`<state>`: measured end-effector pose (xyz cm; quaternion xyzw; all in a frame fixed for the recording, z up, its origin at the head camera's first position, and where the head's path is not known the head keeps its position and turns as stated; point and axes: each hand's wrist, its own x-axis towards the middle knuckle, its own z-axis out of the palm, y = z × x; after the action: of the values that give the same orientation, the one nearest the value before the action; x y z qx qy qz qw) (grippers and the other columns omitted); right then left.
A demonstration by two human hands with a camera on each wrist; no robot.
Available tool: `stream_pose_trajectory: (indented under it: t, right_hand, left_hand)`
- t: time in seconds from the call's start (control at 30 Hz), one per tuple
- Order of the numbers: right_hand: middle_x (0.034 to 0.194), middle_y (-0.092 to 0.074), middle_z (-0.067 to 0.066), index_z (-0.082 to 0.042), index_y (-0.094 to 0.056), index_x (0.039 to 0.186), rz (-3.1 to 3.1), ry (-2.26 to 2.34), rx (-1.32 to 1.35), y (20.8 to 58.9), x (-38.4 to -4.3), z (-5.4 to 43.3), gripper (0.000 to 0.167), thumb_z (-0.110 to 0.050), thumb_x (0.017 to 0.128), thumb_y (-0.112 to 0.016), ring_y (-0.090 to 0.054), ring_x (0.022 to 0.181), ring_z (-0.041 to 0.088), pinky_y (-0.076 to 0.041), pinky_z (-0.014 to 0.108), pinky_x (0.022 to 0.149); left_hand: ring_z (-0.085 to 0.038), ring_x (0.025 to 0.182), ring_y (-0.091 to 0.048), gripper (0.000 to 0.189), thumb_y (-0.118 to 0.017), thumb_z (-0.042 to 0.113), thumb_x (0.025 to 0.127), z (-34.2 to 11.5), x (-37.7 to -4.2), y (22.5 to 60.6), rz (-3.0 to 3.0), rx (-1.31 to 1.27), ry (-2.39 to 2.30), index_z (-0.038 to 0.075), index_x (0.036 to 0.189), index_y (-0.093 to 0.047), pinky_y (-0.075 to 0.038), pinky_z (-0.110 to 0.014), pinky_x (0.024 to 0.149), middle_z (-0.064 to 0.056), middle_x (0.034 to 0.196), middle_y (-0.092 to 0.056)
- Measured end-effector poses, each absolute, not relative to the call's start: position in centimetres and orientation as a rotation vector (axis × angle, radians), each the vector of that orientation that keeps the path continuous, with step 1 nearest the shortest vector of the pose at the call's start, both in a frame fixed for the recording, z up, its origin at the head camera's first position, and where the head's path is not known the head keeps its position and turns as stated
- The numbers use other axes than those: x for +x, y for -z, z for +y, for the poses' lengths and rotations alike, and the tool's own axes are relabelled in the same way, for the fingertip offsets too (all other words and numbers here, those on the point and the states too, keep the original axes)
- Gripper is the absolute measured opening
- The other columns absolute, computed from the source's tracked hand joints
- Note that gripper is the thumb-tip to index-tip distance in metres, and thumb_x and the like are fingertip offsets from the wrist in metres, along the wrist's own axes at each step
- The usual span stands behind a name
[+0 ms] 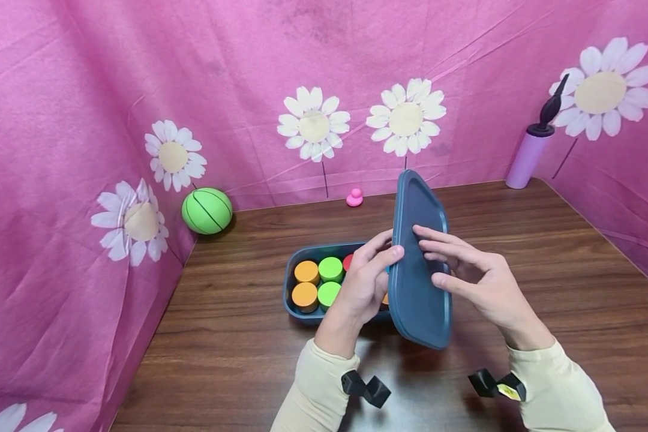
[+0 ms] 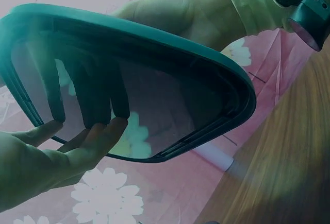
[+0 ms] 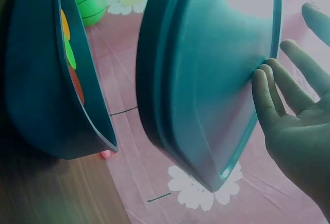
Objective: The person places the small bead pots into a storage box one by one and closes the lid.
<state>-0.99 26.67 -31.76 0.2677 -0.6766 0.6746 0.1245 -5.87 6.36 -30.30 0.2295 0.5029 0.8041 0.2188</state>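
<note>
A dark blue lid (image 1: 421, 270) stands upright on edge in the air between my two hands, above the right part of a dark blue box (image 1: 291, 264). My left hand (image 1: 359, 282) touches the lid's inner, rimmed side with its fingertips; the left wrist view shows these fingers mirrored in the glossy surface. On the other face, my right hand (image 1: 477, 279) rests its fingertips, fingers spread and mostly straight. Inside the box sit short cylinders in orange (image 1: 305, 295), green (image 1: 330, 269) and red (image 1: 348, 262). The left hand and lid hide the box's right part.
A green ball (image 1: 207, 211) lies at the table's back left corner. Near the back edge sits a small pink duck (image 1: 354, 197). At the back right, a purple hand pump (image 1: 529, 156) stands against the pink floral cloth (image 1: 237, 90). Everything rests on a brown wooden table (image 1: 221, 348).
</note>
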Motion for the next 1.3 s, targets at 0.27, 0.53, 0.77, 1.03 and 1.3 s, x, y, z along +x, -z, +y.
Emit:
stream_pose_trajectory:
  t: [0.27, 0.53, 0.77, 1.03, 1.3]
  right_hand:
    - [0.149, -0.051, 0.024, 0.02, -0.053, 0.132, -1.922, -1.985, 0.811, 31.8, -1.3, 26.5, 0.059, 0.031, 0.075, -0.064, -0.054, 0.135, 0.025, -0.047, 0.025, 0.107]
    - [0.147, -0.047, 0.034, 0.028, -0.047, 0.129, -1.783, -2.025, 0.898, 31.9, -1.8, 26.7, 0.059, 0.035, 0.073, -0.062, -0.05, 0.139, 0.034, -0.044, 0.033, 0.111]
    - [0.14, -0.062, 0.016, 0.016, -0.052, 0.135, -1.822, -1.961, 0.454, 31.7, -1.5, 28.1, 0.058, 0.026, 0.08, -0.066, -0.064, 0.12, 0.019, -0.052, 0.022, 0.099]
    - [0.12, -0.07, -0.018, -0.011, -0.058, 0.143, -2.047, -1.907, 0.037, 32.2, -1.1, 31.1, 0.059, 0.006, 0.088, -0.073, -0.069, 0.097, -0.004, -0.05, 0.007, 0.081]
    - [0.112, -0.076, -0.009, -0.009, -0.061, 0.139, -1.94, -2.151, 0.136, 33.2, -1.2, 31.6, 0.053, 0.01, 0.09, -0.067, -0.071, 0.087, 0.0, -0.027, 0.023, 0.041]
  left_hand:
    - [-0.034, 0.135, -0.054, 0.062, -0.043, 0.016, 0.099, 6.2, -6.0, 30.1, 1.289, 0.581, -2.26, 0.026, 0.159, -0.03, -0.049, -0.043, 0.105, -0.012, 0.155, -0.044]
    - [-0.028, 0.149, -0.037, 0.068, -0.035, 0.006, 0.097, 6.4, -6.4, 30.3, 1.209, 0.561, -2.352, 0.03, 0.161, -0.024, -0.035, -0.047, 0.115, -0.002, 0.164, -0.032]
    - [-0.024, 0.149, -0.036, 0.072, -0.034, 0.006, 0.096, 6.0, -6.6, 30.2, 1.169, 0.516, -2.389, 0.039, 0.159, -0.023, -0.037, -0.042, 0.116, 0.002, 0.164, -0.032]
    - [-0.023, 0.15, -0.036, 0.073, -0.032, 0.006, 0.095, 5.3, -6.7, 29.9, 1.125, 0.569, -2.412, 0.039, 0.16, -0.023, -0.044, -0.03, 0.11, 0.005, 0.164, -0.032]
    - [-0.024, 0.147, -0.04, 0.075, -0.03, 0.004, 0.094, 5.0, -6.8, 29.8, 1.105, 0.617, -2.424, 0.038, 0.16, -0.023, -0.05, -0.025, 0.103, 0.003, 0.164, -0.033]
